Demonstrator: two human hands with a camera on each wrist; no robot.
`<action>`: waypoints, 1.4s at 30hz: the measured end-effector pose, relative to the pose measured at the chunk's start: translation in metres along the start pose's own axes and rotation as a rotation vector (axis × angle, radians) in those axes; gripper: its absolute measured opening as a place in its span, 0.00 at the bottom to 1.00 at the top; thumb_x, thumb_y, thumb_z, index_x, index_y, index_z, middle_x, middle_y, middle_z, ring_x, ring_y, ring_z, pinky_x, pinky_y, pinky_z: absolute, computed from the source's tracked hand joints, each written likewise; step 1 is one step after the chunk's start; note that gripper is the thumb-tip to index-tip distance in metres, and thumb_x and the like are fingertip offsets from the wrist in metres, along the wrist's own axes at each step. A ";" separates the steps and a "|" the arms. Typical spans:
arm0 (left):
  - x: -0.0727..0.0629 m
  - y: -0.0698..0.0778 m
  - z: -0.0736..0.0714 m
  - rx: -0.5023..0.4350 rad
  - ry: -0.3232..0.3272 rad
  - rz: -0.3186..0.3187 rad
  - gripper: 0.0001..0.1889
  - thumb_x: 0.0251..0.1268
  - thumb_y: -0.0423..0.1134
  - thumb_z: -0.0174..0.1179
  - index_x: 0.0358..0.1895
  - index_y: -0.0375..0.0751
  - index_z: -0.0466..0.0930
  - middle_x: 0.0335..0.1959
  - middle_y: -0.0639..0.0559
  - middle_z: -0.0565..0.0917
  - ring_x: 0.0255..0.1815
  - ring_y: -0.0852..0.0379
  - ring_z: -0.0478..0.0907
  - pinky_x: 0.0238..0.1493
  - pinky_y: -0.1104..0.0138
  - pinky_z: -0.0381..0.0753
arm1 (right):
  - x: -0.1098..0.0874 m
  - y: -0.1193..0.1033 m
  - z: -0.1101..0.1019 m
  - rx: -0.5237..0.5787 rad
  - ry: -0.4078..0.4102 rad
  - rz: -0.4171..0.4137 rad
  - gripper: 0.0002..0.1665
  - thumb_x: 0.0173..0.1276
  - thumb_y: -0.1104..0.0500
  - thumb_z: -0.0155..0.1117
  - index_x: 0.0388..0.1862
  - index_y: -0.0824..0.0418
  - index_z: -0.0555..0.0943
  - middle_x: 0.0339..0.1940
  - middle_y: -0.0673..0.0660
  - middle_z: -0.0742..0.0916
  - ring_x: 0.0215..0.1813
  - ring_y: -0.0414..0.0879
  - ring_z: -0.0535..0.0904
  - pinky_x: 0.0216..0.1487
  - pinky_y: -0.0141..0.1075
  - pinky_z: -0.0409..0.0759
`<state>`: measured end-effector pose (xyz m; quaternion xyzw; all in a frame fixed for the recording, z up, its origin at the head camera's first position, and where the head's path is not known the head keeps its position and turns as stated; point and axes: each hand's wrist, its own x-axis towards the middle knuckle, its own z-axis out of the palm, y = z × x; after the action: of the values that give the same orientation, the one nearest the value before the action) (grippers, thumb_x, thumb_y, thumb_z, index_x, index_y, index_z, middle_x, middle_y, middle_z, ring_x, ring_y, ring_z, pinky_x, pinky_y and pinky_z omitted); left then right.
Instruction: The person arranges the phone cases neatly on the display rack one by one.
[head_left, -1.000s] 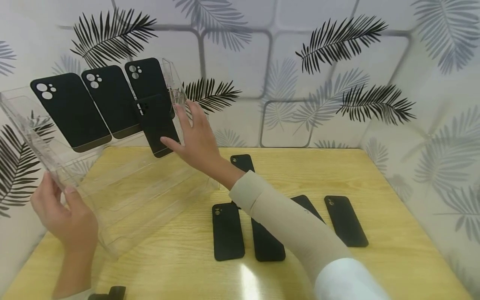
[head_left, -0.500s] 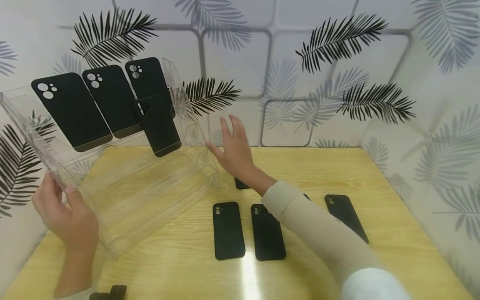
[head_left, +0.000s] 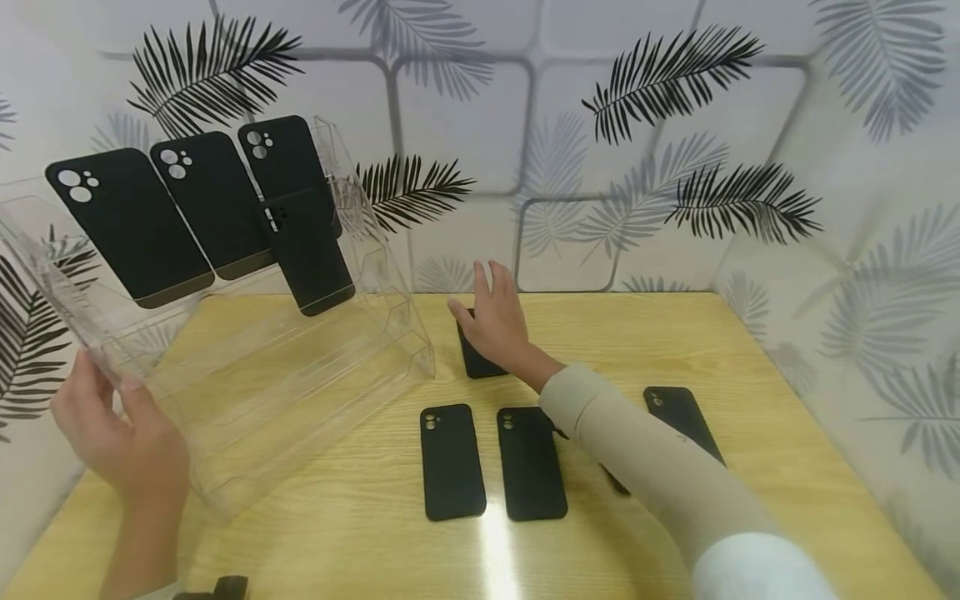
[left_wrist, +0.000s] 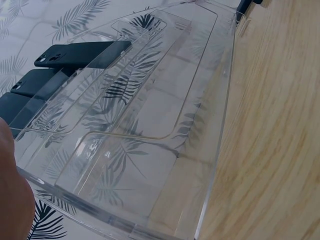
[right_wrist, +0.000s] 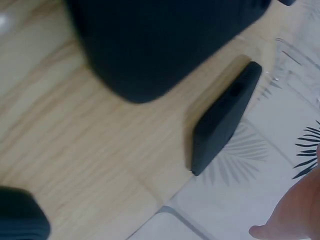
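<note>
Four black cases sit in the clear stand (head_left: 247, 375), steadied at its near-left end by the left hand (head_left: 120, 433) gripping it. Right hand (head_left: 498, 321), fingers spread flat and grasping nothing, lies on a fifth case (head_left: 476, 362) near the desk's (head_left: 787, 467) back edge

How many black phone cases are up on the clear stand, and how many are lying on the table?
Phone cases on the clear stand: 4
Phone cases on the table: 5
Total: 9
</note>
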<state>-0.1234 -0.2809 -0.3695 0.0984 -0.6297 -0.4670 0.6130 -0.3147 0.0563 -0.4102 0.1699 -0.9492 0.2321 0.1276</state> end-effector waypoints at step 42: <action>0.001 -0.003 -0.003 0.018 -0.040 0.002 0.23 0.68 0.26 0.49 0.66 0.38 0.77 0.52 0.60 0.73 0.60 0.57 0.71 0.67 0.64 0.77 | 0.005 0.034 0.046 -0.175 -0.424 0.161 0.54 0.73 0.27 0.42 0.83 0.61 0.47 0.82 0.64 0.54 0.82 0.62 0.50 0.82 0.57 0.49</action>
<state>-0.1223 -0.2850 -0.3713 0.0939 -0.6462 -0.4625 0.5998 -0.3397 0.0612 -0.4623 0.1271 -0.9817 0.1176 -0.0793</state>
